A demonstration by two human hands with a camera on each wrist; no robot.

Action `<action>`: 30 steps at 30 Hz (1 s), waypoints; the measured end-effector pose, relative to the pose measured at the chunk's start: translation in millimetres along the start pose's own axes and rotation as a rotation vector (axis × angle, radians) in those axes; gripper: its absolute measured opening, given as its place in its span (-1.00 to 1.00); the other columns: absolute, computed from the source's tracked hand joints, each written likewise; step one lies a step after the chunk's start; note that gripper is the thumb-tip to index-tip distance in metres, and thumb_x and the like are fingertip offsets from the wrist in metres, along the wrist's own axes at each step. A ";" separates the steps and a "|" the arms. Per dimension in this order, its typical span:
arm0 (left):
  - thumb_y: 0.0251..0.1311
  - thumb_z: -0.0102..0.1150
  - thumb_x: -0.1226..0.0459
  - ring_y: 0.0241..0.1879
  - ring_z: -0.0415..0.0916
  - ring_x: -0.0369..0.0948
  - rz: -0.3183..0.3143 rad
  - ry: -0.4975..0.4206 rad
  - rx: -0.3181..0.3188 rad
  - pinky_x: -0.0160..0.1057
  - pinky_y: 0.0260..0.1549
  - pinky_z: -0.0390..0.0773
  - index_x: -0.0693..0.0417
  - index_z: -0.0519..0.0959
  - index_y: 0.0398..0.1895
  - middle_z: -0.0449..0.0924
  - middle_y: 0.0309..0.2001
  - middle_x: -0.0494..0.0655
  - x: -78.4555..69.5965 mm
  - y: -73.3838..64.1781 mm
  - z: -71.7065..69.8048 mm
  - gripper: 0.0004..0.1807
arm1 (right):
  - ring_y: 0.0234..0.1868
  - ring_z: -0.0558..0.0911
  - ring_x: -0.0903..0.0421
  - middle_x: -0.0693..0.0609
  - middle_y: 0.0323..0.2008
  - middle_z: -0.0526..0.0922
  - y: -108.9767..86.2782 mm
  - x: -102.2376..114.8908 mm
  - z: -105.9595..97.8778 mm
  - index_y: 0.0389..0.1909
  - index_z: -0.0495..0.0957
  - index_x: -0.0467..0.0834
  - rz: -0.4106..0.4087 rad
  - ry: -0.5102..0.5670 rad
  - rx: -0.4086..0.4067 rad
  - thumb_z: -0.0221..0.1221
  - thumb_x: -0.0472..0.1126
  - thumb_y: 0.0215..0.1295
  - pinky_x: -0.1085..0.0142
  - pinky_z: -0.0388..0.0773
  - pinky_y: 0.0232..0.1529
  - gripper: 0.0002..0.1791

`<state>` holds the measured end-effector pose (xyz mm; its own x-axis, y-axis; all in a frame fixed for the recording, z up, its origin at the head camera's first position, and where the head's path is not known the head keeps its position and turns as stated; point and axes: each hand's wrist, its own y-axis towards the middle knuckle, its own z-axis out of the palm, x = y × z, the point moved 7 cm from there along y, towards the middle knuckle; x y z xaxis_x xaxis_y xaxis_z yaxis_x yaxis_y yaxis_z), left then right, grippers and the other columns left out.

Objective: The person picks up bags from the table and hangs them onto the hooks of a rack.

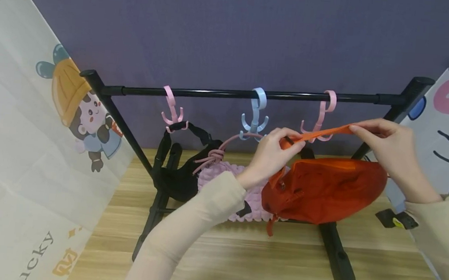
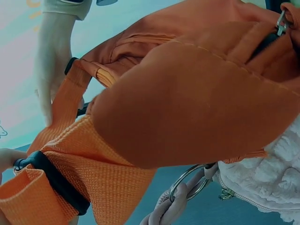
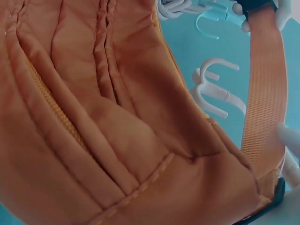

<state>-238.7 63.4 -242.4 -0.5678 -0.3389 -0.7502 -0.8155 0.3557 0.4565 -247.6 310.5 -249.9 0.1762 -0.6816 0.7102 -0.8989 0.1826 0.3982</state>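
Note:
An orange bag [image 1: 327,192] hangs below both hands by its webbing strap [image 1: 326,132]. My left hand [image 1: 273,150] pinches the strap beside a black slider buckle [image 2: 61,183]. Farther along, my right hand [image 1: 392,146] pinches the same strap between thumb and fingers, holding it stretched across. Behind the strap is the right pink hook [image 1: 321,114], which hangs on the bar and is partly covered in the head view. The right wrist view shows the bag's zipper [image 3: 56,110] and the strap [image 3: 265,84] running between the two hands.
A black rack bar [image 1: 212,94] also carries a left pink hook [image 1: 173,109] with a black bag [image 1: 183,180] and a blue hook [image 1: 255,111] with a fluffy pink bag [image 1: 226,173], which the orange bag partly covers. A black buckle piece [image 1: 396,219] shows beneath the right wrist.

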 end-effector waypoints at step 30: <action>0.22 -0.02 0.23 -0.41 0.36 -0.25 -0.067 0.096 0.083 -0.49 -0.47 0.30 0.12 0.52 -0.03 0.51 -0.26 -0.02 18.8 18.6 17.9 -0.70 | -0.21 0.34 0.08 0.06 -0.23 0.55 33.5 -42.6 26.4 -0.09 0.56 0.00 0.104 -0.006 0.079 0.10 0.22 0.04 0.27 0.22 -0.30 -0.50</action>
<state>-262.6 79.3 -256.6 -0.5240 -0.4445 -0.7265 -0.8419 0.3993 0.3630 -295.8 326.9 -282.1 0.0778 -0.6662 0.7417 -0.9412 0.1961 0.2749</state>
